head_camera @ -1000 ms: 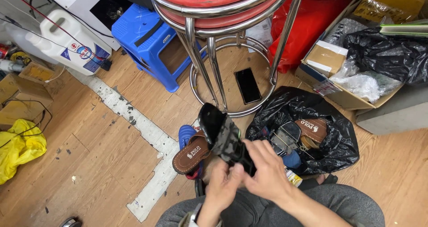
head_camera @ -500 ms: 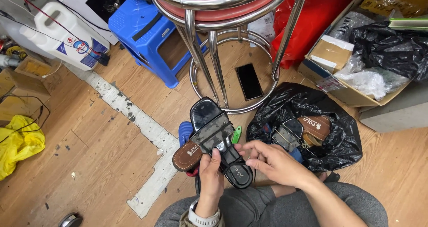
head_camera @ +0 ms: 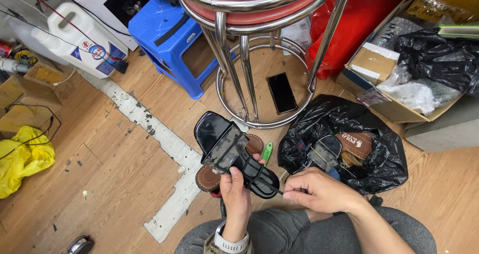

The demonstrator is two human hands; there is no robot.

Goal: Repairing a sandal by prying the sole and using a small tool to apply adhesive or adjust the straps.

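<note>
A: Where is the sandal (head_camera: 230, 151) and which way does it run?

B: It sits at centre frame, just above your knees. Its long axis runs on a slant from upper left to lower right. The glossy rounded end points to the upper left, toward the blue stool (head_camera: 172, 37); the lower right end lies between your hands. The scuffed grey strap crosses its middle.

A: What are your hands doing?

B: Your left hand (head_camera: 235, 194) is wrapped around the lower part of the sandal, thumb over its edge, a watch on the wrist. Your right hand (head_camera: 319, 190) is closed, fingertips pinching a thin dark piece at the sandal's lower right end; what that piece is I cannot tell.

A: And around it?

B: A brown sandal (head_camera: 212, 176) lies on the floor right beneath, partly covered. A small green tool (head_camera: 267, 151) lies just right of it. Right of centre, an open black bag (head_camera: 349, 144) holds more footwear. Above, a chrome stool (head_camera: 249, 49) with a red seat stands over a phone (head_camera: 282, 93) on the floor. A white jug (head_camera: 82, 37) is at upper left, a yellow bag (head_camera: 22, 159) at the left edge, cardboard boxes (head_camera: 384, 79) at upper right.
</note>
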